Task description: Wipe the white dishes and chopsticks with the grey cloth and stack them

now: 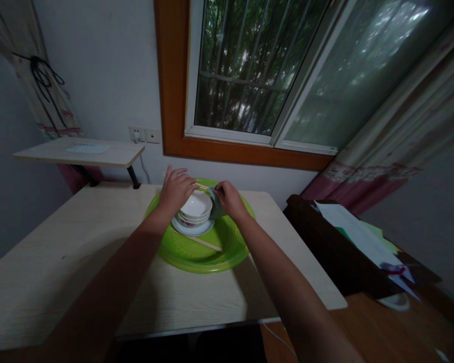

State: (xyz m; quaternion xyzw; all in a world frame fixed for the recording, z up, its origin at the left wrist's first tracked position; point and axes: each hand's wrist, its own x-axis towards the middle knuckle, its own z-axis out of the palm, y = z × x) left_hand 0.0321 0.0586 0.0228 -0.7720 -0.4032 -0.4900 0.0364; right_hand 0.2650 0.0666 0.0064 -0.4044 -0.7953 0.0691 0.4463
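Observation:
A round green basin (200,257) sits on the light wooden table (60,262). Inside it stands a stack of white bowls (195,207) on a small plate, with a chopstick (199,241) lying in front. My left hand (176,189) rests on the far left rim of the top bowl, fingers partly spread, and a thin chopstick runs from under it. My right hand (230,197) pinches a grey-green cloth (215,202) against the right side of the bowls.
A small raised shelf (83,151) stands at the table's back left, below a wall socket (144,134). A window (249,75) with curtains is behind. A dark side table (348,262) with papers stands to the right.

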